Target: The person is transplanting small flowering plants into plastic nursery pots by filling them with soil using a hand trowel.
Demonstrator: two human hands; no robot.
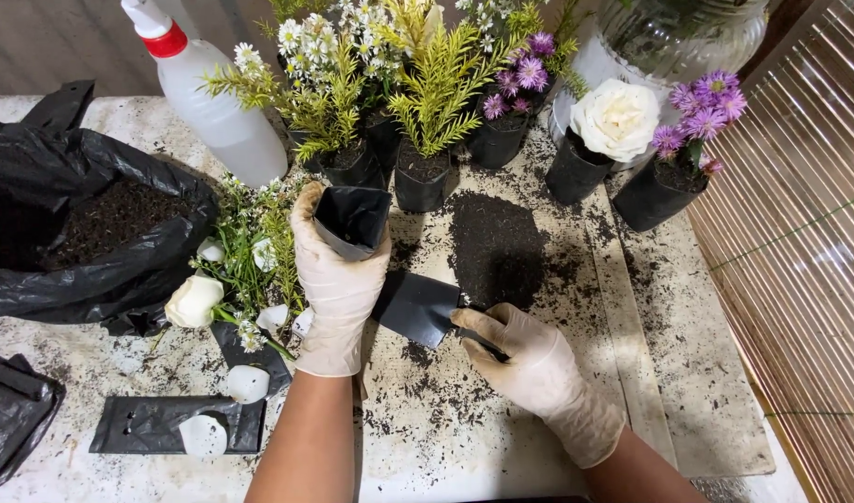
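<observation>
On a soil-strewn stone tabletop (pixel 501 438), the gloved left hand (pixel 338 279) grips an open black nursery bag (pixel 352 221), while the right hand (pixel 529 359) pinches its lower end.

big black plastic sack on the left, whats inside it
Dark loose soil fills the black sack, showing at its open mouth. The folded plastic covers the rest, so how deep the soil goes cannot be seen.

A big black plastic bag (pixel 91 233) of dark soil lies open at nine o'clock; a flattened black bag (pixel 17 414) lies at seven o'clock.
</observation>
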